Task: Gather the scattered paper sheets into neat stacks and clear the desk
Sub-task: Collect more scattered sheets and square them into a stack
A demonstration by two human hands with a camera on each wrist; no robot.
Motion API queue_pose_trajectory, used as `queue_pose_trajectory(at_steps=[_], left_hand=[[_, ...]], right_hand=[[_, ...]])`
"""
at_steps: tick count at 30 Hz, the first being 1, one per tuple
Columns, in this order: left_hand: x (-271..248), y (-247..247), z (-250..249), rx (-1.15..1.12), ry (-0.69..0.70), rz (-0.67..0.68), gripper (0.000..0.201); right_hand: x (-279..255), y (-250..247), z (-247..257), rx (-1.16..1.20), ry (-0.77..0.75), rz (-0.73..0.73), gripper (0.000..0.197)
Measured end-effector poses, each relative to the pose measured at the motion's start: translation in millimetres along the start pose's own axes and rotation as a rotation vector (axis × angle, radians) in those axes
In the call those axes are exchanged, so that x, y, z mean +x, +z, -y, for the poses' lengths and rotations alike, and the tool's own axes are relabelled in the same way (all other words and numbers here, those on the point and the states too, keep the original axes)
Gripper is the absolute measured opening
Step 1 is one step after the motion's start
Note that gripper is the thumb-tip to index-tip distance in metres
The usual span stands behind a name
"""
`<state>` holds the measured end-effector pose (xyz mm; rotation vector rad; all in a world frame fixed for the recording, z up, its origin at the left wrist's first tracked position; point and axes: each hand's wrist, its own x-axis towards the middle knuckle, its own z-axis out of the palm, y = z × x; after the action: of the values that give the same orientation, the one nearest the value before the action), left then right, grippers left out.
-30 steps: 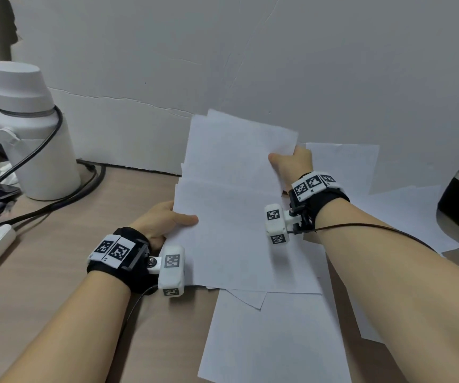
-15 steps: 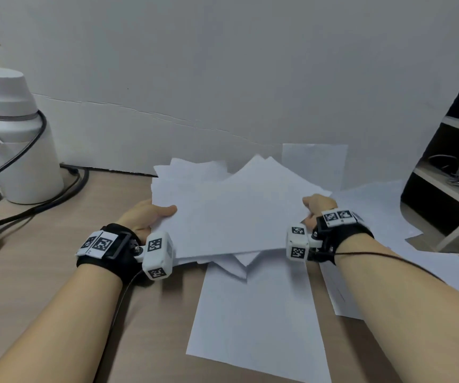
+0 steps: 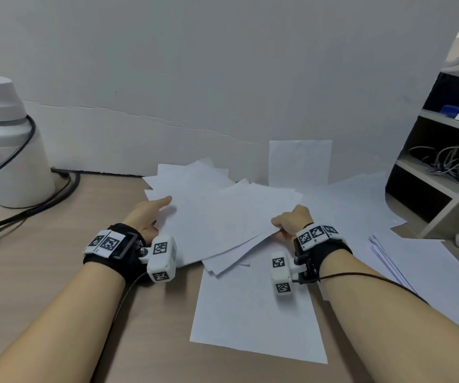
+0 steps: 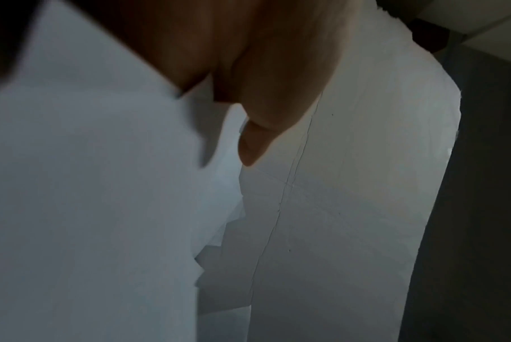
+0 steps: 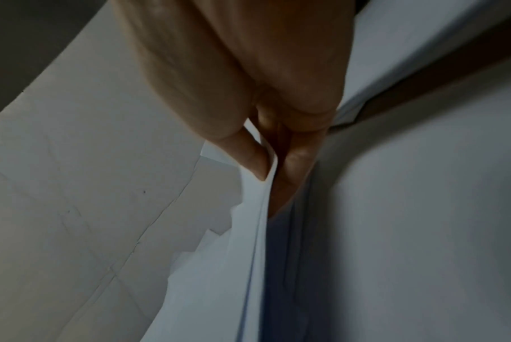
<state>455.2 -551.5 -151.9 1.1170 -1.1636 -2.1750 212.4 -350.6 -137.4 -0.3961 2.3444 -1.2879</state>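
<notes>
A loose bundle of white paper sheets [image 3: 217, 217] lies fanned and nearly flat over the middle of the desk. My left hand [image 3: 147, 214] holds its left edge, thumb on top, other fingers hidden under the paper [image 4: 87, 185]. My right hand [image 3: 292, 221] pinches the bundle's right edge [image 5: 265, 189] between thumb and fingers. One more sheet [image 3: 256, 313] lies flat on the desk in front of the bundle. Another sheet [image 3: 300, 161] leans upright on the back board. More sheets [image 3: 416, 258] are spread at the right.
A white jug-like appliance [image 3: 7, 150] stands at the back left with black cables [image 3: 43, 200] around its base. A grey backboard [image 3: 223, 78] closes the rear. A shelf unit [image 3: 444, 175] with cables stands at the right. Brown desk [image 3: 57, 272] shows at the left.
The bundle, held upright against the backboard a second ago, has been tipped down to lie nearly flat. Both hands came down and toward me with it, and my view shifted right.
</notes>
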Motion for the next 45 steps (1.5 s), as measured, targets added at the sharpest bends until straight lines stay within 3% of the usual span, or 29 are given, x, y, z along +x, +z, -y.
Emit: queue_pose_trajectory(at_steps=[3, 8, 11, 18, 24, 26, 28, 30, 34, 36, 38, 40, 45], left_hand=[[-4.3, -8.7, -7.2, -0.055, -0.070, 0.075, 0.036], [-0.6, -21.7, -10.0, -0.004, -0.099, 0.193, 0.046], [0.7, -20.5, -7.4, 0.005, -0.117, 0.264, 0.038], [7.3, -8.9, 2.1, 0.070, -0.055, 0.263, 0.025], [16.7, -10.1, 7.4, 0.156, 0.043, 0.168, 0.032], [18.1, -13.6, 5.7, 0.148, 0.078, 0.124, 0.034], [18.1, -18.1, 1.6, 0.121, 0.106, 0.095, 0.035], [17.4, -23.0, -2.7, 0.101, 0.125, 0.094, 0.036], [16.2, -26.6, -4.6, 0.052, 0.142, 0.131, 0.037], [15.4, -26.0, -3.6, 0.046, 0.155, 0.149, 0.036], [13.7, -25.2, -2.6, 0.061, 0.173, 0.156, 0.034], [11.8, -25.9, -2.5, 0.068, 0.184, 0.153, 0.032], [12.6, -34.7, -7.4, -0.009, 0.254, 0.088, 0.037]], right_hand=[[1.4, -20.2, 12.1, -0.082, -0.124, -0.046, 0.013], [30.9, -33.0, 27.4, -0.081, -0.177, -0.006, 0.034], [29.4, -10.7, 45.5, -0.073, -0.250, 0.005, 0.034], [35.0, 61.4, 71.1, 0.015, -0.331, 0.035, 0.023], [50.4, 89.0, 70.7, 0.181, -0.206, 0.058, 0.037], [62.8, 79.7, 64.1, 0.149, -0.152, -0.031, 0.049], [80.9, 61.4, 51.8, 0.066, -0.098, -0.140, 0.045], [83.9, 43.2, 43.6, 0.078, -0.012, -0.164, 0.059], [81.8, 28.5, 41.4, 0.270, 0.012, 0.034, 0.057], [67.0, 25.6, 46.6, 0.291, -0.047, 0.103, 0.044], [58.4, 24.8, 52.3, 0.266, -0.119, 0.135, 0.030], [50.2, 22.3, 58.9, 0.279, -0.154, 0.191, 0.028], [41.9, 3.3, 58.4, 0.079, -0.121, 0.493, 0.024]])
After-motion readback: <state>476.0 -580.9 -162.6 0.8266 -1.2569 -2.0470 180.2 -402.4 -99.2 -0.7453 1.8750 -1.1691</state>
